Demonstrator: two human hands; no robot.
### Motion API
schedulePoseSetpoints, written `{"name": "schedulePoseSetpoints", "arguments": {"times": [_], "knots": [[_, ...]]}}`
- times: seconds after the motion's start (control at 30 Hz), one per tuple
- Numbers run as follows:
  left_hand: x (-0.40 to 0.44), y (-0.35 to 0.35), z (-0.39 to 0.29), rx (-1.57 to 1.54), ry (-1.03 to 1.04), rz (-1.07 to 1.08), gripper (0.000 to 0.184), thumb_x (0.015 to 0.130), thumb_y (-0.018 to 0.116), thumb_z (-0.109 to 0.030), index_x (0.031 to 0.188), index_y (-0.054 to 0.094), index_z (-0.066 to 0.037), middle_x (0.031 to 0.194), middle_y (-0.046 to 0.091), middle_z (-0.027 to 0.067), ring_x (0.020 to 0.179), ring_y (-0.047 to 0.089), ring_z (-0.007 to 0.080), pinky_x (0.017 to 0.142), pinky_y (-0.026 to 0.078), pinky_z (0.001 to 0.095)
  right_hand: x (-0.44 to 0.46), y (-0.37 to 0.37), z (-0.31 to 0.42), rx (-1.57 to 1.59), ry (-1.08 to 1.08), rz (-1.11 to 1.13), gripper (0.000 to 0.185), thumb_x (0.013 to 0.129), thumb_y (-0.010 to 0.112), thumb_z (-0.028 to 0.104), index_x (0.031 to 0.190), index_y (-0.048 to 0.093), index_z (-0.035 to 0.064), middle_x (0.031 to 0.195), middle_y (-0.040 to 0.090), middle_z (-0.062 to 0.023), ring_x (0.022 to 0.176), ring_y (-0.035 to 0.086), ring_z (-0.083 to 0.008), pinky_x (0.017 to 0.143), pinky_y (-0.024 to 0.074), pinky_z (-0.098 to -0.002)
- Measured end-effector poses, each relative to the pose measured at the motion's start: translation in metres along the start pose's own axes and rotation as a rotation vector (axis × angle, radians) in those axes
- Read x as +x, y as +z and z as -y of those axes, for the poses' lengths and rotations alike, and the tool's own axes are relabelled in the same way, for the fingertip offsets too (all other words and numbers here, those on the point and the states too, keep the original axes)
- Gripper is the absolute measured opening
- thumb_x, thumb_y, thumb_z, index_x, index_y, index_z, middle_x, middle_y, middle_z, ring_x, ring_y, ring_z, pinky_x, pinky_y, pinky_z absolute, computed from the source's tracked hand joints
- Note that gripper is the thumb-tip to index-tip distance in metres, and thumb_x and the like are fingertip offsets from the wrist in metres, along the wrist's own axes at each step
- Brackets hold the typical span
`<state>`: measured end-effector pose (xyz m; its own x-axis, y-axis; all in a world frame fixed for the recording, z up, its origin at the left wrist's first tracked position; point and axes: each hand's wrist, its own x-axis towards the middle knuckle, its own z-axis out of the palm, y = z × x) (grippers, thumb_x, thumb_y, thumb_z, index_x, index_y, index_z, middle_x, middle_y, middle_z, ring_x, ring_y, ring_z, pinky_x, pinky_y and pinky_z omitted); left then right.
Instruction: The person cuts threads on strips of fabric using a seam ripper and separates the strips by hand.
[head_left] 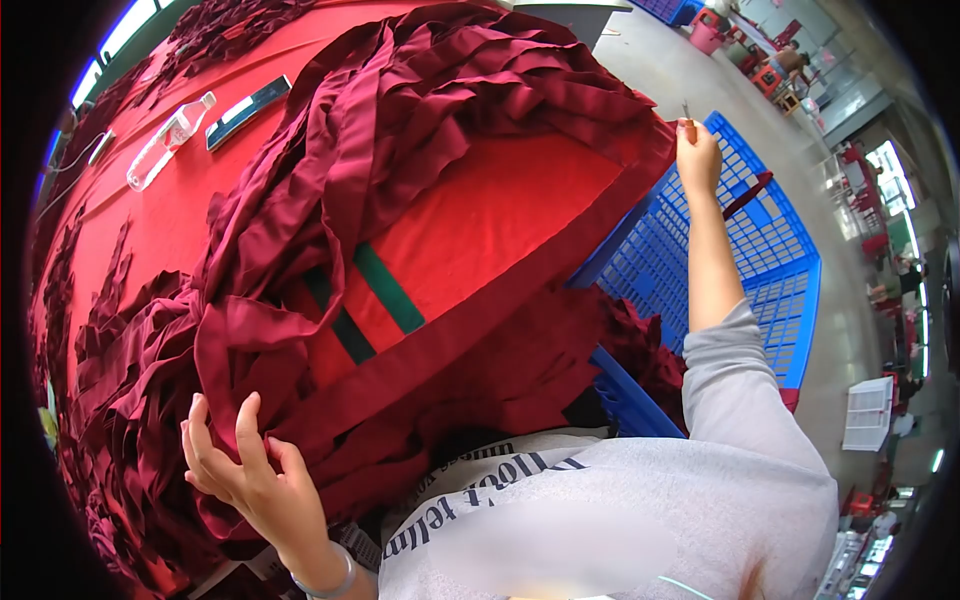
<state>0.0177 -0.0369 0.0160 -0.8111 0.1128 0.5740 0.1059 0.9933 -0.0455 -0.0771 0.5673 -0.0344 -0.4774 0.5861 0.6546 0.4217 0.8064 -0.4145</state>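
Observation:
Long dark red fabric strips (pixel 430 110) lie heaped over a bright red table surface (pixel 500 210). One strip (pixel 480 295) stretches along the table's near edge between my two hands. My right hand (pixel 698 155) is closed at the far end of that strip, with a small pointed tool (pixel 687 124) in its fingers. At the lower left, my left hand (pixel 245 475) has its fingers spread and raised, beside the strips; a bit of fabric shows near its thumb. Two dark green bands (pixel 388 288) lie on the red surface.
A blue plastic basket (pixel 790 245) stands right of the table, with dark red fabric in and around it. A clear bottle (pixel 170 140) and a phone (pixel 248 113) lie at the back left. A white crate (pixel 867 414) is on the floor; people sit farther off.

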Motion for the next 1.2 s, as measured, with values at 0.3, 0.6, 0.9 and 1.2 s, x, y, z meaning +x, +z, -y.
{"name": "schedulePoseSetpoints", "arguments": {"times": [0.3,0.6,0.9,1.2], "knots": [[-0.003,0.036,-0.064,-0.413,0.289,0.277,0.031,0.093,0.061,-0.016,0.124,0.066,-0.015,0.132,0.059,0.0064,0.119,0.056,0.0266,0.108,0.033,0.0568,-0.131,-0.087,0.189,0.534,-0.130,0.711,0.030,0.091,0.072,0.015,0.113,0.066,-0.0045,0.088,0.070,-0.0066,0.081,0.066,-0.0130,0.073,0.0513,-0.0276],[0.002,0.038,-0.054,-0.467,0.178,0.204,0.012,0.087,0.069,-0.018,0.095,0.070,-0.010,0.091,0.061,0.0031,0.089,0.057,0.0232,0.096,0.041,0.0437,-0.152,-0.071,0.175,0.294,-0.153,0.561,0.027,0.093,0.064,0.010,0.115,0.066,-0.0041,0.105,0.068,-0.0161,0.098,0.069,-0.0265,0.084,0.0537,-0.0327],[0.011,0.024,-0.068,-0.349,0.161,0.061,0.015,0.080,0.069,-0.007,0.094,0.071,-0.010,0.091,0.065,0.0031,0.095,0.059,0.0233,0.101,0.038,0.0441,-0.157,-0.073,0.171,0.336,-0.307,0.427,0.025,0.091,0.064,0.013,0.111,0.066,-0.0018,0.107,0.063,-0.0181,0.089,0.067,-0.0356,0.080,0.0536,-0.0416],[-0.014,0.032,-0.052,-0.456,0.310,0.290,0.032,0.084,0.069,-0.014,0.116,0.071,-0.012,0.125,0.063,0.0071,0.112,0.059,0.0254,0.105,0.039,0.0559,-0.056,-0.026,0.062,0.139,-0.069,0.104,0.027,0.089,0.057,0.017,0.101,0.070,-0.0032,0.100,0.065,-0.0260,0.094,0.064,-0.0410,0.084,0.0511,-0.0462]]}}
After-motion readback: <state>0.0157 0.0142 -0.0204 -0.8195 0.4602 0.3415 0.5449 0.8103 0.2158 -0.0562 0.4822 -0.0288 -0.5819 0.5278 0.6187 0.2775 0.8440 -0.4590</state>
